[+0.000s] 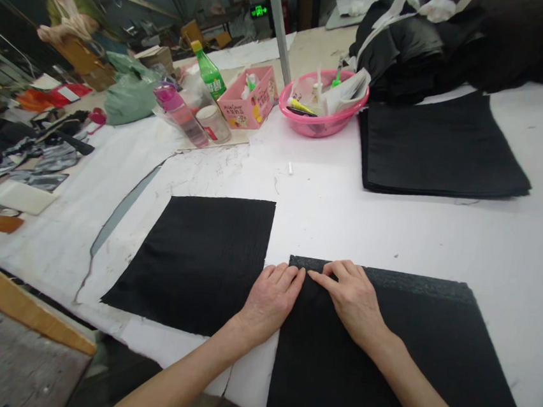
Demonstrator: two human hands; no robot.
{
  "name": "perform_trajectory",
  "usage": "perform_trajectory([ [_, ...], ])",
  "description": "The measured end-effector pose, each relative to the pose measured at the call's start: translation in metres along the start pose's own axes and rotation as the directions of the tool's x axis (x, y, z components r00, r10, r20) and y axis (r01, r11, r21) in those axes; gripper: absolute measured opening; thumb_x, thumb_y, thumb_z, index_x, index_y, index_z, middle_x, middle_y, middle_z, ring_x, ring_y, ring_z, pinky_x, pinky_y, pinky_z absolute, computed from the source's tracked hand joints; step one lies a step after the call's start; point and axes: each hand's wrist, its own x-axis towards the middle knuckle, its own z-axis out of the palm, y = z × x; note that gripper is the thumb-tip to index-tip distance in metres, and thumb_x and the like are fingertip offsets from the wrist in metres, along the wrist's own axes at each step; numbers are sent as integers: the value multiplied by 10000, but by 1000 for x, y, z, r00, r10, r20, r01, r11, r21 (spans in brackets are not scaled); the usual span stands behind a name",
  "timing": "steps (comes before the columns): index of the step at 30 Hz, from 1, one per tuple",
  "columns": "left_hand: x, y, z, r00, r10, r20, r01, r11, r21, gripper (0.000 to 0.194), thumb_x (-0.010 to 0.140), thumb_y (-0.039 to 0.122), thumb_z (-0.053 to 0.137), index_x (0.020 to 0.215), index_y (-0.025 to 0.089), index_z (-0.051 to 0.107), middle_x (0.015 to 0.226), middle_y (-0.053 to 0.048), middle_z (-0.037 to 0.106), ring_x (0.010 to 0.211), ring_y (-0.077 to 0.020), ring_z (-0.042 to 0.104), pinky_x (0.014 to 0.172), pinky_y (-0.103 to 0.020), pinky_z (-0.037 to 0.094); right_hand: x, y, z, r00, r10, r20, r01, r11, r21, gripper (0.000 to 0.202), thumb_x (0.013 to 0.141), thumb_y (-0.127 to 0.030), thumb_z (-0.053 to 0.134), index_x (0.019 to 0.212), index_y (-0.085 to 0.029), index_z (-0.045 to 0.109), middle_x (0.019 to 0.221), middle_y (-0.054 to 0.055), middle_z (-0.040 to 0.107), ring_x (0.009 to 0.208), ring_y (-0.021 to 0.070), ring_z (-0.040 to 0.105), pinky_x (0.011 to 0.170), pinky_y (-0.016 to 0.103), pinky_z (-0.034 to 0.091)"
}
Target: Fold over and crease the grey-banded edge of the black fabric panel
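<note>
A large black fabric piece [411,351] lies on the white-covered table, with a dark speckled strip [417,284] along its far edge. My left hand [275,293] rests at that piece's far left corner, fingers pressed together on the edge of the fabric. Just to its right, my right hand [352,294] pinches at the strip, thumb and index finger close to the left fingertips. Whatever is between the fingertips of either hand is too small to make out, beyond the fabric edge. Left of my hands, a second black fabric piece [203,261] lies flat.
A stack of black fabric [444,150] sits at the back right, beside a pink basket [317,128] of small items. A pink box [249,108], green bottle [210,73] and pink-capped bottle [181,115] stand behind. Another person [73,15] is at the far left.
</note>
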Motion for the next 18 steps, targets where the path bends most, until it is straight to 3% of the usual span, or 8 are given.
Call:
perform_trajectory([
  [18,-1,0,-4,996,-10,90,10,1000,1,410,991,158,401,1399,189,438,1137,-91,581,1104,-246,529,925,-404,436,-11,24,-19,994,-84,74,87,995,-43,287,954,-151,504,1192,-253,628,944,48,552,896,188,466,788,344,344],
])
